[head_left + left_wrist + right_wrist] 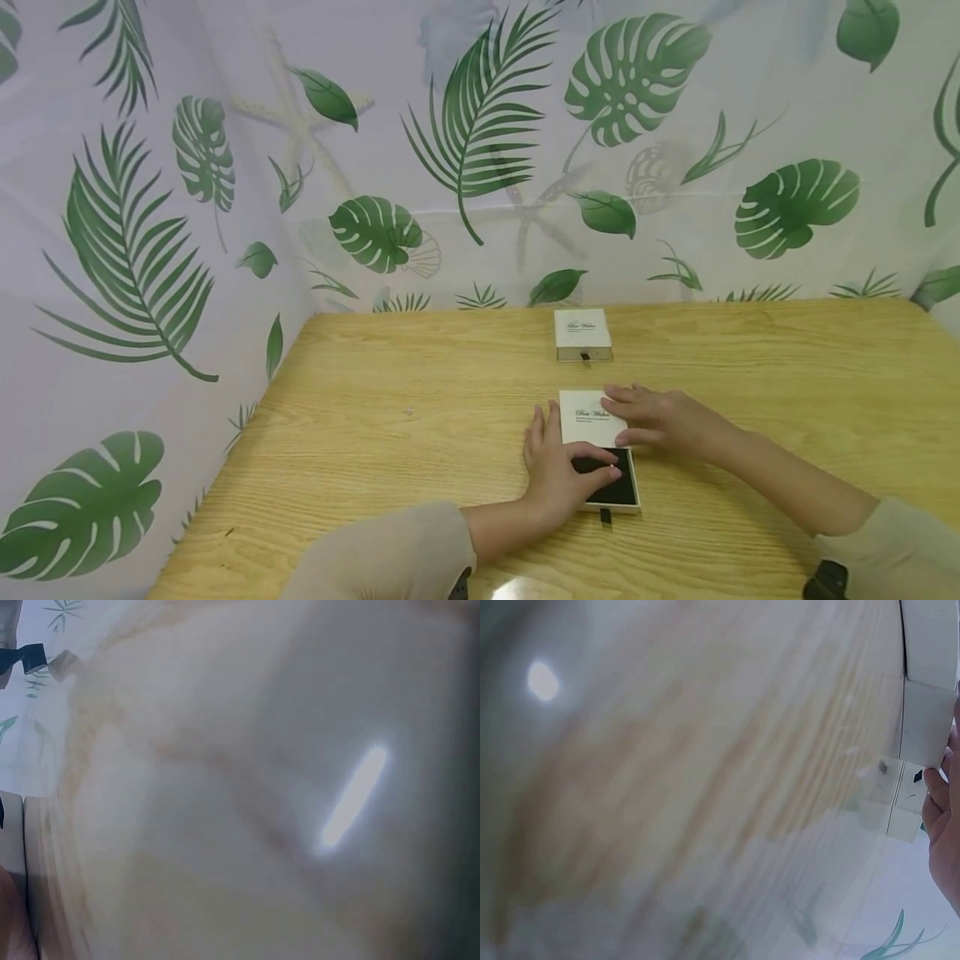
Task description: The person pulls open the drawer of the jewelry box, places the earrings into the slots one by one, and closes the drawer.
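A white drawer-style gift box (587, 427) with "Best Wishes" lettering lies on the table, its tray (636, 492) pulled out towards me. Black padding (621, 493) fills the tray, and a dark pull tab (606, 517) sticks out in front. Over the padding, my left hand (558, 475) pinches a small shiny piece (612, 466) between thumb and forefinger; its kind is too small to tell. The other left fingers lie along the box's left side. My right hand (667, 421) rests its fingers on the right part of the cover, also visible as fingers (937, 799) in the right wrist view.
A second, closed white box (583, 335) stands behind the first one, near the table's back edge. To the left, a tiny shiny object (408, 411) lies on the wooden table (337, 483). A leaf-printed curtain (480, 167) borders the back and left sides.
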The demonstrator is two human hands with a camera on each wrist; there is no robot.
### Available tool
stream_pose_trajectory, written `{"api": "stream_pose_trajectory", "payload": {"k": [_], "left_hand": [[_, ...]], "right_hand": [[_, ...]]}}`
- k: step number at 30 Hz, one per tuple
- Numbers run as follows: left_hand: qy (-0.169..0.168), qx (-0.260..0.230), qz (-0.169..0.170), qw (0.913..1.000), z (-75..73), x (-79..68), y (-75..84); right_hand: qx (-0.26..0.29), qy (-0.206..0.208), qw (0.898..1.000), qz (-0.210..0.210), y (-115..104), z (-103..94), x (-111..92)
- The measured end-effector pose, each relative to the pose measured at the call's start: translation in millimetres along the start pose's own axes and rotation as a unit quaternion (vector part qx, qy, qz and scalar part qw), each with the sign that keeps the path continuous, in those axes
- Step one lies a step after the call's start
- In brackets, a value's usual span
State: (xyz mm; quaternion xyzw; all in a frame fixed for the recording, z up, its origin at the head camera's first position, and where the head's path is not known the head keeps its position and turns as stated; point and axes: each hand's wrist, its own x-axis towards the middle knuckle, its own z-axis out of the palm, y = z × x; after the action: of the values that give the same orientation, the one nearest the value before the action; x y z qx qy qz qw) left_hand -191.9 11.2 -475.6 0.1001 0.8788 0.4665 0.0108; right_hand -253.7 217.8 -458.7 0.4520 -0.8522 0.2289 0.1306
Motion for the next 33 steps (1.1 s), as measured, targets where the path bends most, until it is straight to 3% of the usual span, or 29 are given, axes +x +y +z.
{"api": "stream_pose_trajectory", "payload": {"k": [17,27,33], "left_hand": [[0.013,0.008,0.017,0.9997,-0.6,-1.9,1.8],[0.007,0.056,0.027,0.9980,-2.0,-0.9,1.7],[0.014,0.031,0.019,0.9992,-1.8,0.5,1.1]], "right_hand": [[-0.001,-0.011,1.000,0.001,-1.2,-2.3,1.4],[0.010,-0.022,1.000,0.019,-2.8,-4.4,1.8],[0.005,-0.019,1.000,0.012,-2.0,-3.6,1.7]]}}
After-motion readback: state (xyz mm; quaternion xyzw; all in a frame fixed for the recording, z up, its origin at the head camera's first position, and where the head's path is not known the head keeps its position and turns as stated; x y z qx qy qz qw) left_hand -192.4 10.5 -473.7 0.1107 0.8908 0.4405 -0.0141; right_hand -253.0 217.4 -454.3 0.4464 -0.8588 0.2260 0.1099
